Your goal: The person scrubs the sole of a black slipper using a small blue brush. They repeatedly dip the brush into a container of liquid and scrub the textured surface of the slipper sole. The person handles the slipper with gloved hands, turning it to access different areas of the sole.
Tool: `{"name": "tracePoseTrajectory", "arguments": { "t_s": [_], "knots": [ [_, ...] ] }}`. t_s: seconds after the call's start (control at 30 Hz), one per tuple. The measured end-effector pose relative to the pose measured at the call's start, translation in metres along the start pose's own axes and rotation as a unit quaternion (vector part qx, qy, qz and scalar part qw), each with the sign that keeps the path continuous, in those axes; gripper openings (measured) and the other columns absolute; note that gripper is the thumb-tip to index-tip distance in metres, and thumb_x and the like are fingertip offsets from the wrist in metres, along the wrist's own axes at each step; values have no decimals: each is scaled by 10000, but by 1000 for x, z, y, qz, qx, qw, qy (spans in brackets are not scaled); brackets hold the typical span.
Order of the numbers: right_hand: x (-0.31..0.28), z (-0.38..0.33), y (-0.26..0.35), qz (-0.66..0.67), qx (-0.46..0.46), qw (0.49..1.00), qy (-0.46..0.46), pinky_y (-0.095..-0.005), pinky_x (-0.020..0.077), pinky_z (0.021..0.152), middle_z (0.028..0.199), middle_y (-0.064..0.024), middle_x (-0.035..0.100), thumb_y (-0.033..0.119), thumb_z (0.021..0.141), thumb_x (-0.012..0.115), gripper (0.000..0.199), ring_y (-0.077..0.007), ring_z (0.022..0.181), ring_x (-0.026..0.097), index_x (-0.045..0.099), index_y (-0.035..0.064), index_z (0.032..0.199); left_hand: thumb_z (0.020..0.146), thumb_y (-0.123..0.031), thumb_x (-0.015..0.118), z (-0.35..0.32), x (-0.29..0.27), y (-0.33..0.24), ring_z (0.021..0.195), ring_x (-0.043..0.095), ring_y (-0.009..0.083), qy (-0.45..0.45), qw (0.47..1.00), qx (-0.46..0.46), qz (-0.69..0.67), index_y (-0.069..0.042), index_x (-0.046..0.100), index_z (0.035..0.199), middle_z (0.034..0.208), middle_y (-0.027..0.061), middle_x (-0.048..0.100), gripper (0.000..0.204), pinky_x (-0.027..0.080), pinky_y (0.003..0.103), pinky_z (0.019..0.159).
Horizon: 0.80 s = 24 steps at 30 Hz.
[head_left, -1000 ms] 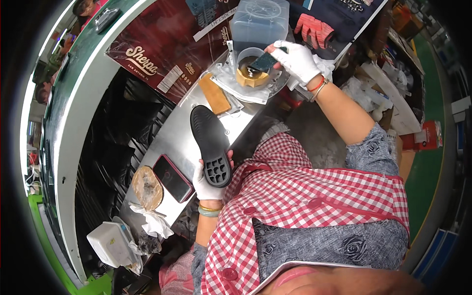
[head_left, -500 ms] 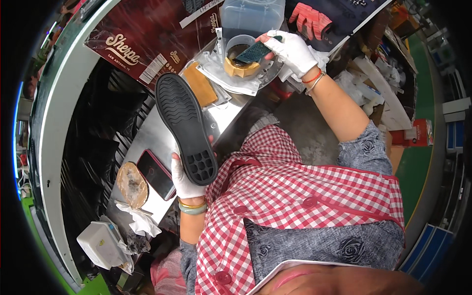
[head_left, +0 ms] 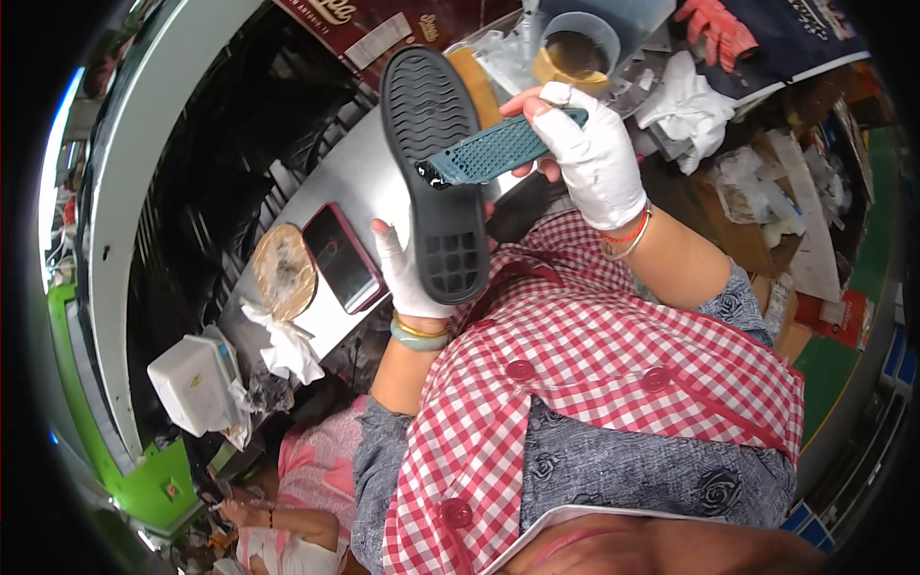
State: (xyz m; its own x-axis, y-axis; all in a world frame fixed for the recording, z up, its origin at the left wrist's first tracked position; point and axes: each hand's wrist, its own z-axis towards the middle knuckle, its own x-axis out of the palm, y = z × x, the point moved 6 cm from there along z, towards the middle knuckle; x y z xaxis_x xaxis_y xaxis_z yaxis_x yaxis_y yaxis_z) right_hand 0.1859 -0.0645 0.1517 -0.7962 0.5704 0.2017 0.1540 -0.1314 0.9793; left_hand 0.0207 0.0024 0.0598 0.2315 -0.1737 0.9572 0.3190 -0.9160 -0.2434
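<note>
My left hand (head_left: 404, 273), in a white glove with bare fingertips, grips a black shoe sole (head_left: 431, 115) near its heel end. The patterned tread side of the sole faces up. In my gloved right hand (head_left: 596, 158) is a flat teal strip (head_left: 498, 151) with a dimpled surface, pinched between thumb and fingers. Its far end rests against the edge of the sole near the middle, where a glossy black wet patch (head_left: 428, 174) shows. Behind the right hand stands a clear plastic cup (head_left: 583, 46) with dark liquid and tan tape round its rim.
On the metal bench lie a dark red-edged phone (head_left: 342, 259) and a roll of brown tape (head_left: 284, 271). White crumpled cloth (head_left: 688, 105) and a red glove (head_left: 717, 34) are at the far right. A white box (head_left: 196, 383) sits at the left; another person's arm (head_left: 287, 519) shows at lower left.
My right hand has brought the teal strip from the cup over to the sole. My view has shifted, and the wet black patch now shows at the sole's edge.
</note>
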Motion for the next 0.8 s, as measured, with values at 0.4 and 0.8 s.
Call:
{"name": "tracePoseTrajectory", "arguments": {
  "t_s": [0.4, 0.8],
  "knots": [
    [19, -6, -7, -59, 22, 998, -15, -153, 316, 449, 639, -12, 627, 222, 953, 521, 229, -16, 511, 509, 646, 30, 959, 766, -795, 406, 2, 3, -2, 1066, 574, 337, -82, 992, 31, 91, -38, 344, 1372, 1240, 220, 514, 971, 551, 424, 785],
    [40, -41, -4, -99, 7, 995, 30, -188, 431, 631, 829, 1, 607, 129, 951, 535, 173, -43, 675, 523, 646, -2, 927, 823, -786, 249, 17, 10, -13, 1198, 482, 358, -25, 998, 35, -39, -99, 327, 1419, 1322, 232, 464, 912, 395, 498, 1003]
  ]
}}
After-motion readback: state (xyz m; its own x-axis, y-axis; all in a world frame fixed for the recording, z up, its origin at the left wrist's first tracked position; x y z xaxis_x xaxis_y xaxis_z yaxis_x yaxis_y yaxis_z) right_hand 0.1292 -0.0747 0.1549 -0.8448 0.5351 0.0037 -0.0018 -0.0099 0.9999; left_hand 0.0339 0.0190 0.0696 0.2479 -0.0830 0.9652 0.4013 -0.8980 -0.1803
